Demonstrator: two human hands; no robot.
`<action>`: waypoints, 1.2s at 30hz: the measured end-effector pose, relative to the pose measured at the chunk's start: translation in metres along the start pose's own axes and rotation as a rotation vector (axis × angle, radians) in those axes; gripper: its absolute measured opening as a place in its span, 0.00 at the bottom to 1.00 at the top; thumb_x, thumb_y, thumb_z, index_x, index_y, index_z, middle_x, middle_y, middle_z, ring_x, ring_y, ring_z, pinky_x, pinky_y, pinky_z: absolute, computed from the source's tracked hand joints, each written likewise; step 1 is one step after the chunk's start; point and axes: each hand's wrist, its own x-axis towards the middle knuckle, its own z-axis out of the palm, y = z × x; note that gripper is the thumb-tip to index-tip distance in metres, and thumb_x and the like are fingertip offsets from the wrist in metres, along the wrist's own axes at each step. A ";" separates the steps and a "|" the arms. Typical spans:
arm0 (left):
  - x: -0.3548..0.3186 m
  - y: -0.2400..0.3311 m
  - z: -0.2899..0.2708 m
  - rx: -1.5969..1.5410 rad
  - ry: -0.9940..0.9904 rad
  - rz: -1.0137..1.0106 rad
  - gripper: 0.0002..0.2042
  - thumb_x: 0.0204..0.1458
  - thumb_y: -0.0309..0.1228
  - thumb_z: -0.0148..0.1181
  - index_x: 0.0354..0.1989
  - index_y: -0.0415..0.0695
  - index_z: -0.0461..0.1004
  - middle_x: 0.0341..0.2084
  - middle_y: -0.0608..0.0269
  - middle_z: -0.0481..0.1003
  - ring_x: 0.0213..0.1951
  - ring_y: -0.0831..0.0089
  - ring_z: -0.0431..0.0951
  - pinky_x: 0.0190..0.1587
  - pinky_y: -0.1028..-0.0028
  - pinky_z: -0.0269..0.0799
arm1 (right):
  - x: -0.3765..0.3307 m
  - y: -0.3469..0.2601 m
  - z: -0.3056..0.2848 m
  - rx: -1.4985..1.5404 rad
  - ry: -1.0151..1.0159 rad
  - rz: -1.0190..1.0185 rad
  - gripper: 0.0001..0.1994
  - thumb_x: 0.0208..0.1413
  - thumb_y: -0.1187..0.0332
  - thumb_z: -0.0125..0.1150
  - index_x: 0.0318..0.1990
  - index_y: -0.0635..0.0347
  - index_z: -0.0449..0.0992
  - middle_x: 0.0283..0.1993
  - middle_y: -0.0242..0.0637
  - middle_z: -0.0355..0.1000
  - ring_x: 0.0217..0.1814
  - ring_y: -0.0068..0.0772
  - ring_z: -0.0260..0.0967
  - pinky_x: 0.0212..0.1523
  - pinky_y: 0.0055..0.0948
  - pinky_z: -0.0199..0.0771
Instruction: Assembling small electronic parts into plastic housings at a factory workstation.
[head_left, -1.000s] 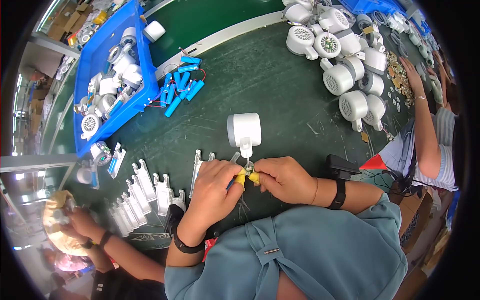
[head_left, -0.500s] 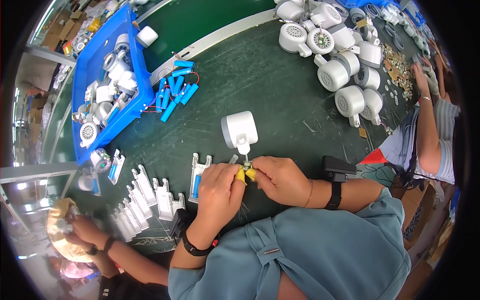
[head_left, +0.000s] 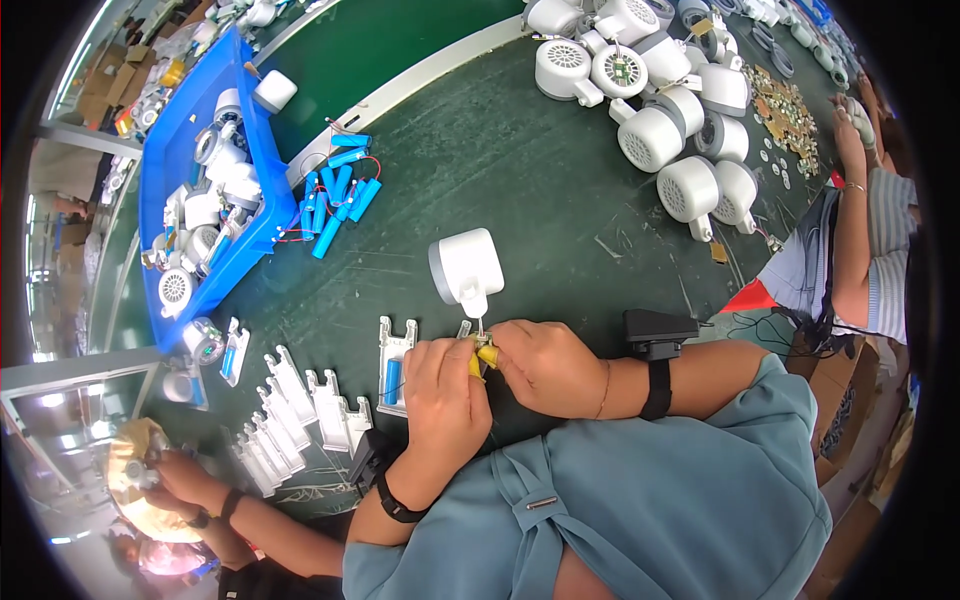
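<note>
A white round fan head [head_left: 470, 268] with a grey rim lies just beyond my hands, its short neck pointing toward me. Thin wires run from the neck to a small circuit board [head_left: 483, 339], mostly covered by fingers. My left hand [head_left: 440, 385] is closed, pinching the board from the left. From the right, my right hand [head_left: 545, 365] pinches it too. Yellow coverings wrap some fingertips, where the hands meet. Beside my left hand lies a white handle shell [head_left: 397, 340] with a blue cylindrical battery [head_left: 392, 382] in it.
Several white handle shells [head_left: 290, 385] stand in a row at left. Loose blue batteries [head_left: 325, 215] lie near a blue bin [head_left: 265, 150] of fan parts. More fan heads [head_left: 690, 190] pile up at far right, beside small brown boards [head_left: 785, 115]. Co-workers' arms [head_left: 855, 250] show at both sides.
The whole view has shifted slightly, so the things on the table appear a little to the left. Both hands keep pinching at the board, with small finger movements.
</note>
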 end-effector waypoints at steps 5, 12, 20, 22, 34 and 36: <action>0.002 -0.001 -0.001 0.022 -0.027 0.040 0.16 0.41 0.17 0.52 0.42 0.32 0.73 0.33 0.51 0.72 0.34 0.54 0.70 0.38 0.59 0.63 | 0.000 0.001 -0.002 0.004 -0.025 0.017 0.04 0.51 0.79 0.56 0.34 0.67 0.68 0.26 0.48 0.70 0.26 0.49 0.71 0.27 0.41 0.73; 0.003 -0.003 -0.004 -0.046 -0.035 0.033 0.15 0.44 0.17 0.53 0.42 0.33 0.74 0.32 0.51 0.74 0.33 0.53 0.71 0.39 0.60 0.66 | 0.000 0.003 -0.006 0.038 -0.043 0.031 0.06 0.55 0.78 0.56 0.40 0.68 0.71 0.31 0.49 0.73 0.30 0.51 0.73 0.30 0.41 0.75; 0.009 -0.014 -0.013 -0.246 -0.066 -0.161 0.15 0.48 0.18 0.59 0.46 0.35 0.74 0.37 0.51 0.78 0.37 0.55 0.77 0.43 0.64 0.73 | 0.004 0.001 -0.009 0.155 0.004 0.063 0.06 0.56 0.76 0.57 0.40 0.66 0.72 0.31 0.47 0.73 0.31 0.51 0.73 0.32 0.41 0.74; 0.010 -0.014 -0.014 -0.280 -0.065 -0.183 0.15 0.47 0.18 0.60 0.46 0.35 0.74 0.36 0.51 0.78 0.36 0.57 0.77 0.42 0.65 0.73 | 0.005 0.002 -0.010 0.152 0.006 0.057 0.06 0.56 0.76 0.57 0.40 0.66 0.72 0.31 0.47 0.73 0.31 0.51 0.73 0.32 0.42 0.74; 0.012 -0.009 -0.012 -0.339 -0.018 -0.174 0.14 0.47 0.20 0.66 0.45 0.38 0.79 0.31 0.60 0.78 0.30 0.74 0.76 0.34 0.76 0.72 | 0.006 -0.005 -0.016 -0.013 -0.012 -0.085 0.07 0.53 0.71 0.60 0.31 0.62 0.69 0.24 0.43 0.72 0.24 0.48 0.72 0.26 0.43 0.74; 0.009 -0.009 -0.014 -0.354 -0.033 -0.171 0.15 0.48 0.20 0.66 0.46 0.38 0.78 0.33 0.60 0.79 0.31 0.73 0.77 0.34 0.75 0.73 | 0.004 -0.004 -0.016 -0.025 -0.048 -0.080 0.07 0.52 0.71 0.60 0.30 0.62 0.69 0.24 0.43 0.71 0.25 0.47 0.72 0.26 0.42 0.74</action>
